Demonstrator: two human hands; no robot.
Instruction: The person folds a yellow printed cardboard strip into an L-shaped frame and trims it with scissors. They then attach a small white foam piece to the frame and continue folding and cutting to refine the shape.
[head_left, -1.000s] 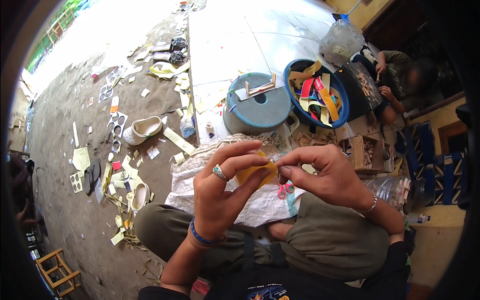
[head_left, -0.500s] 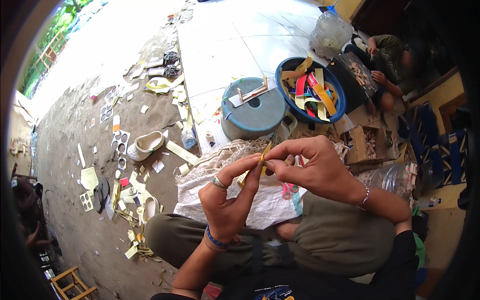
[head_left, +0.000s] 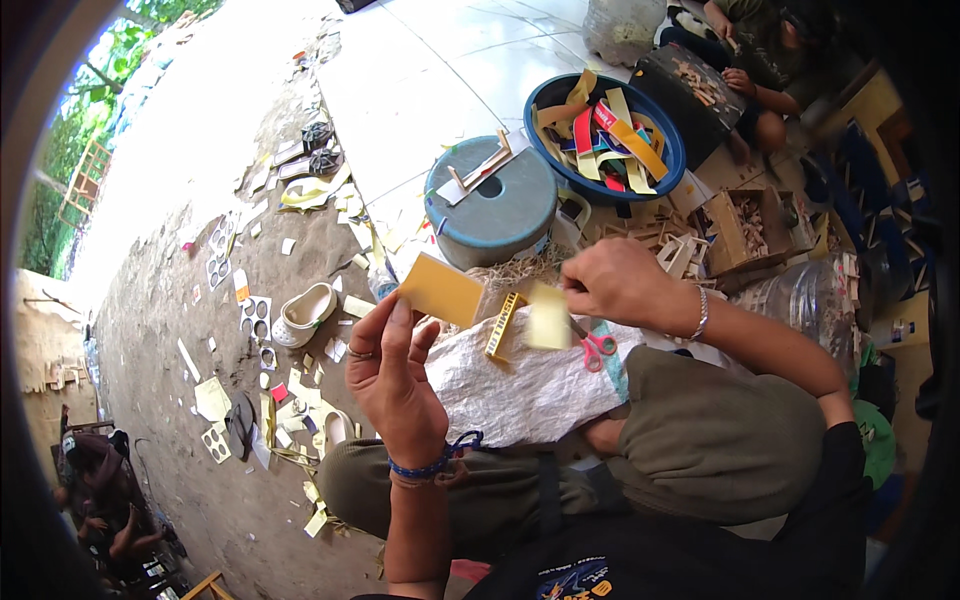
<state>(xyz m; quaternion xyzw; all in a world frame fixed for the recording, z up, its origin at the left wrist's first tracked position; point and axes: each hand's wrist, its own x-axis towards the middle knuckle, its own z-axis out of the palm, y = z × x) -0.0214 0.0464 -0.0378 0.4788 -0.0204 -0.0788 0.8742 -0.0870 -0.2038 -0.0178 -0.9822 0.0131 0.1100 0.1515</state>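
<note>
Yellow card piece (head_left: 441,290) pinched in left hand (head_left: 392,385) grip, raised over white woven sack (head_left: 520,385) on lap. Paler yellow piece (head_left: 549,318) pinched by right hand (head_left: 618,282), at 3 o'clock of the first, apart. Pink-handled scissors (head_left: 597,347) just below. Blue-grey round tub (head_left: 492,212) at 12 o'clock

Bare white woven sack (head_left: 520,385) is left beneath the hands; farther reach is blocked by the round grey-blue drum (head_left: 492,205).
</note>
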